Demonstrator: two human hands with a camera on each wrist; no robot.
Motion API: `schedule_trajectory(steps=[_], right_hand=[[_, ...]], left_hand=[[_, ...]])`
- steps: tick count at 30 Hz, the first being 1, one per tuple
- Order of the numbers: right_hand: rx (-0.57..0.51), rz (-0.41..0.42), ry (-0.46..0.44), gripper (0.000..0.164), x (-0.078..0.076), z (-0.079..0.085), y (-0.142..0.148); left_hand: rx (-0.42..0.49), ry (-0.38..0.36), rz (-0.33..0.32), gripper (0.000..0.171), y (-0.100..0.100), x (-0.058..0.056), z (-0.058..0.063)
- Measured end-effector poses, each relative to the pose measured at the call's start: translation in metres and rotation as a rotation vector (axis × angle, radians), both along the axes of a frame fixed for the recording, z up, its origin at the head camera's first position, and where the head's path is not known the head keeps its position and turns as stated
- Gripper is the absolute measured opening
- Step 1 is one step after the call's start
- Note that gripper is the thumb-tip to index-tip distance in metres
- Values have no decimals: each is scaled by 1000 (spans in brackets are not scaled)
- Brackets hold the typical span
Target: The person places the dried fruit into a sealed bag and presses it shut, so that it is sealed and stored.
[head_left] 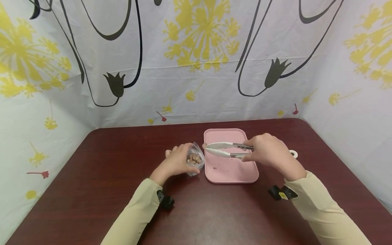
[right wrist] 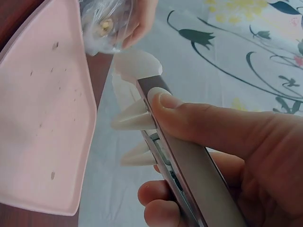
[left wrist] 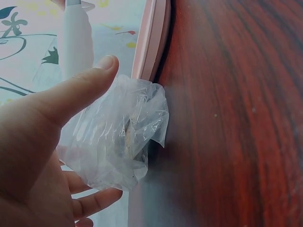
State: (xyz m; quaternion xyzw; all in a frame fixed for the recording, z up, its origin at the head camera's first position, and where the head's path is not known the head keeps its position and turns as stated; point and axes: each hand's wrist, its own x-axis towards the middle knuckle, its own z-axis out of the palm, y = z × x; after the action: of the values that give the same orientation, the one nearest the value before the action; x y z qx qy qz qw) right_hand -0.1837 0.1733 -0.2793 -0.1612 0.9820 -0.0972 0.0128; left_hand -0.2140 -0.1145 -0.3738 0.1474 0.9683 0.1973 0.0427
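Note:
My left hand [head_left: 177, 161] holds a clear plastic bag [left wrist: 118, 137] with its fingers and thumb round the sides. Inside the bag lie several small brown pieces [head_left: 194, 159] that look like nuts. My right hand [head_left: 271, 152] grips metal tongs [right wrist: 189, 175] with white tips, thumb on one arm and fingers on the other. The tongs' tips [head_left: 216, 146] point left over the pink tray [head_left: 232, 175], close to the bag's mouth. A small pale brown piece [head_left: 204, 146] shows at the end of the tips.
Dark crumbs [right wrist: 53, 175] are scattered on the tray, which lies on a dark red-brown table [head_left: 122, 190]. A white patterned cloth [head_left: 153, 85] hangs behind the table and at both sides. Behind the right hand the tongs' white end loop [head_left: 294, 153] sticks out.

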Motion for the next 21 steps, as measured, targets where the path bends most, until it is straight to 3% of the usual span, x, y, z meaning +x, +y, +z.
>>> schedule_trajectory(steps=[10,21], right_hand=[[4,44,-7,18,7,3,-22],[27,74,-15,19,5,-2,-38]], left_hand=[[37,-4,-2,96,0,2,1],[41,-1,-11,97,0,-1,-1]])
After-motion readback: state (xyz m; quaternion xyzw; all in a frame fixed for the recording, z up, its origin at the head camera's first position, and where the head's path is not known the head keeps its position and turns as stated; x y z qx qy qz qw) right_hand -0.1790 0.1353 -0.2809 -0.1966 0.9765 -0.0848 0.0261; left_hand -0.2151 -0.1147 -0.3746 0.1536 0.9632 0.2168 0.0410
